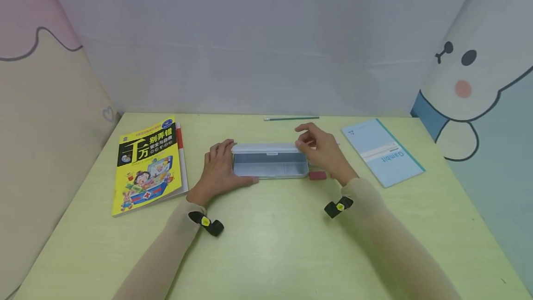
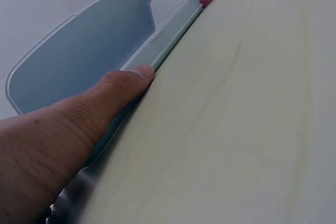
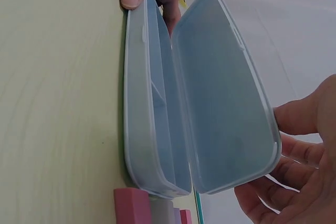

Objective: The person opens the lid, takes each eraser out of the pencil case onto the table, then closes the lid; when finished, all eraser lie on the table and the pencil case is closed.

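Observation:
A pale blue pencil case lies on the table with its hinged lid raised. Inside, a low divider shows, and the compartments hold nothing visible. My left hand grips the case's left end, its thumb against the front wall and the other fingers round the far side. At the lid's right corner, my right hand holds the edge between the thumb and fingers. Close by the case's right end sits a dark pink eraser.
A yellow book rests on another book at the left. To the right lies a light blue notebook. A green pencil lies along the table's far edge. Small white and pink pieces sit beside the eraser.

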Demonstrator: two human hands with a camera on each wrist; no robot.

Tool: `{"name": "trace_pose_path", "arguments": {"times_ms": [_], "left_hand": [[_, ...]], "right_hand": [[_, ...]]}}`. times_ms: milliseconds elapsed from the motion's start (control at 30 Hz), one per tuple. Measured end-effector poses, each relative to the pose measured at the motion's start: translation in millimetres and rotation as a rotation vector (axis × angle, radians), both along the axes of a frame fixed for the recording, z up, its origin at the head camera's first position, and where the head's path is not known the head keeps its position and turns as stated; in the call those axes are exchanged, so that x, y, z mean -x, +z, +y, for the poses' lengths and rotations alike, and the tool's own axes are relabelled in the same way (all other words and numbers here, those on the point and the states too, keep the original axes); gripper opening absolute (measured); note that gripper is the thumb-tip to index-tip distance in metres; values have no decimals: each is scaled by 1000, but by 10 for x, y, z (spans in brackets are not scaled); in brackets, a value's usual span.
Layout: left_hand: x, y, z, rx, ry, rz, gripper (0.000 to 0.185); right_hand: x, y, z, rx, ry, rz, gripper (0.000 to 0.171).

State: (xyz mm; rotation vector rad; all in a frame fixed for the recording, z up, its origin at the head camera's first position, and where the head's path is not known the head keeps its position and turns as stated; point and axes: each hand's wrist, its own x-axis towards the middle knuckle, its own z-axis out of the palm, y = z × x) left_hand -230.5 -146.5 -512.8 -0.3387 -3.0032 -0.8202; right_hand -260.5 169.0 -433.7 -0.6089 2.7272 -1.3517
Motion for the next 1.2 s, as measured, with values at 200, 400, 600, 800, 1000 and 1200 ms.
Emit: {"name": "trace_pose_path", "arguments": {"times_ms": [200, 400, 600, 800, 1000, 1200], "left_hand": [[-2, -13, -10, -5, 6, -4, 124], [-7, -2, -19, -12, -11, -7, 126], [-3, -3, -22, -12, -19, -14, 125], [7, 1, -11, -29, -1, -11, 112], [10, 5, -2, -37, 7, -24, 95], [6, 28, 7, -48, 9, -18, 90]], "right_hand": [[-58, -83, -2, -38, 33, 2, 41], [-104, -168, -8, -125, 32, 14, 43], [-141, -233, -23, -146, 44, 55, 44], [-167, -310, -21, -159, 55, 88, 45], [-182, -329, -20, -171, 61, 119, 44], [-216, -384, 4, -146, 59, 160, 40]]}}
